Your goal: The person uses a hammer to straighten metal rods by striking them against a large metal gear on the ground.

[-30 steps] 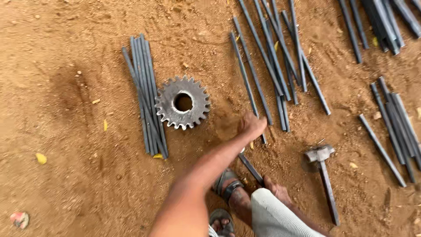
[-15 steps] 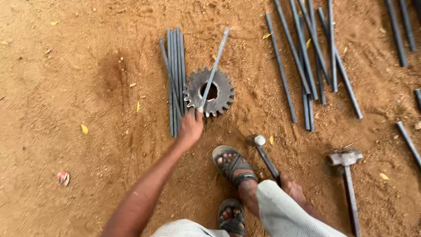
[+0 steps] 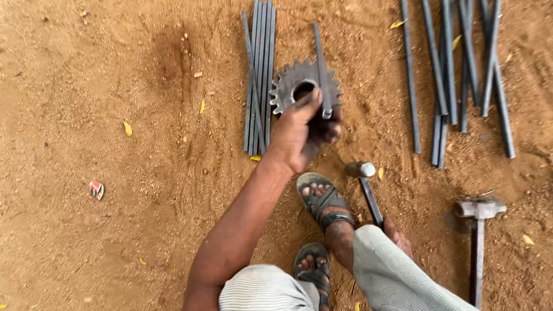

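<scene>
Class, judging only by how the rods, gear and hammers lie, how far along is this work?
Done: a bundle of rods lies stacked left of the gear. In hand: the left hand holds one rod across the gear; the right hand grips a hammer. Left: loose rods lie at right; a second hammer lies untouched.

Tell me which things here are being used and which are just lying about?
In use: left hand holding a metal rod across the gear wheel; right hand gripping a small hammer.

Lying about: rod bundle, loose rods, sledgehammer.
</scene>
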A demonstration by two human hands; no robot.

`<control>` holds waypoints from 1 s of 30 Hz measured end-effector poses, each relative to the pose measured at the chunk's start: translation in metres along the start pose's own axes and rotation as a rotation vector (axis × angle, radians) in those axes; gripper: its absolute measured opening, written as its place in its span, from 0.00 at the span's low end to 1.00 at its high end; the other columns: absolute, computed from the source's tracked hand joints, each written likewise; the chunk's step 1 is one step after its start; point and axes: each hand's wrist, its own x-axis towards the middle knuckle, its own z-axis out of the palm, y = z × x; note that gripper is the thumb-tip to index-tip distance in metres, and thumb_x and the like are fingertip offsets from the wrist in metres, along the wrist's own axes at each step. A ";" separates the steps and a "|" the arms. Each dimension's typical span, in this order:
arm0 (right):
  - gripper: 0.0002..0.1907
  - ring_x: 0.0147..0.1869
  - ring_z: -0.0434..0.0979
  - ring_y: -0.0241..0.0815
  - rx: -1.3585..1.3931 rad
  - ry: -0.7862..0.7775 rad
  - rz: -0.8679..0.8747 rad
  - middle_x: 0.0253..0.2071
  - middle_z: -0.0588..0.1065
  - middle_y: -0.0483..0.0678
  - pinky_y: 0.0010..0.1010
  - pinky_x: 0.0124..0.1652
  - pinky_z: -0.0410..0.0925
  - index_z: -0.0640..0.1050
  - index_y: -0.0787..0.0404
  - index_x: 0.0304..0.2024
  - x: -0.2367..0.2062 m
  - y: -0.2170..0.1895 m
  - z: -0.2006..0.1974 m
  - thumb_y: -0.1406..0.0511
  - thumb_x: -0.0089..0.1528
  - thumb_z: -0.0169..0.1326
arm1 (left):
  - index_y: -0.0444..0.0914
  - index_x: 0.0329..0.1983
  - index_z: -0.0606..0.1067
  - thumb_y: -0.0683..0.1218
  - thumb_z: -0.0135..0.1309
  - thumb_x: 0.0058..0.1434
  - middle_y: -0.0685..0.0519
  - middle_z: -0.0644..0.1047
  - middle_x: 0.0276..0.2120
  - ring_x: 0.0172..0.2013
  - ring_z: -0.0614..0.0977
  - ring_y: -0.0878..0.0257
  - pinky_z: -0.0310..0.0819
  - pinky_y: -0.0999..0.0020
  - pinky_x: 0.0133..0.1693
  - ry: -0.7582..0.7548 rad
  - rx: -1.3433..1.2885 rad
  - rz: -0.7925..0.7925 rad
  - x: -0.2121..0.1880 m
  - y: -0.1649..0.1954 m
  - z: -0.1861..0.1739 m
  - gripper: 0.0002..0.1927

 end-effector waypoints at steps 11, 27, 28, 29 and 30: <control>0.14 0.13 0.71 0.41 0.000 -0.008 0.047 0.17 0.75 0.49 0.37 0.14 0.65 0.72 0.60 0.41 -0.010 0.004 0.015 0.55 0.69 0.51 | 0.34 0.48 0.74 0.54 0.53 0.75 0.44 0.82 0.38 0.34 0.86 0.60 0.84 0.69 0.34 -0.147 -0.134 0.164 0.009 0.000 -0.013 0.17; 0.15 0.12 0.69 0.41 -0.005 -0.015 0.045 0.16 0.74 0.49 0.37 0.13 0.64 0.73 0.61 0.40 -0.002 -0.008 -0.001 0.55 0.69 0.51 | 0.31 0.48 0.76 0.58 0.46 0.78 0.42 0.83 0.41 0.37 0.87 0.60 0.84 0.70 0.37 -0.191 -0.047 0.225 0.010 -0.001 -0.016 0.24; 0.15 0.12 0.69 0.41 -0.008 -0.015 0.045 0.16 0.74 0.49 0.37 0.13 0.64 0.73 0.61 0.40 -0.002 -0.009 -0.001 0.55 0.69 0.51 | 0.31 0.48 0.76 0.59 0.47 0.77 0.42 0.83 0.41 0.37 0.87 0.59 0.84 0.70 0.37 -0.183 -0.034 0.226 0.009 0.000 -0.016 0.24; 0.15 0.12 0.69 0.41 -0.007 -0.014 0.045 0.16 0.74 0.49 0.37 0.13 0.64 0.73 0.61 0.39 -0.002 -0.010 -0.002 0.55 0.69 0.51 | 0.31 0.48 0.76 0.59 0.47 0.77 0.41 0.83 0.41 0.37 0.87 0.59 0.84 0.70 0.37 -0.177 -0.021 0.228 0.008 0.001 -0.016 0.25; 0.15 0.11 0.68 0.41 -0.010 -0.014 0.046 0.15 0.74 0.49 0.37 0.13 0.63 0.73 0.61 0.39 -0.002 -0.012 -0.002 0.55 0.69 0.51 | 0.30 0.48 0.76 0.59 0.48 0.77 0.41 0.84 0.41 0.37 0.87 0.59 0.84 0.70 0.36 -0.172 -0.007 0.232 0.008 0.002 -0.017 0.25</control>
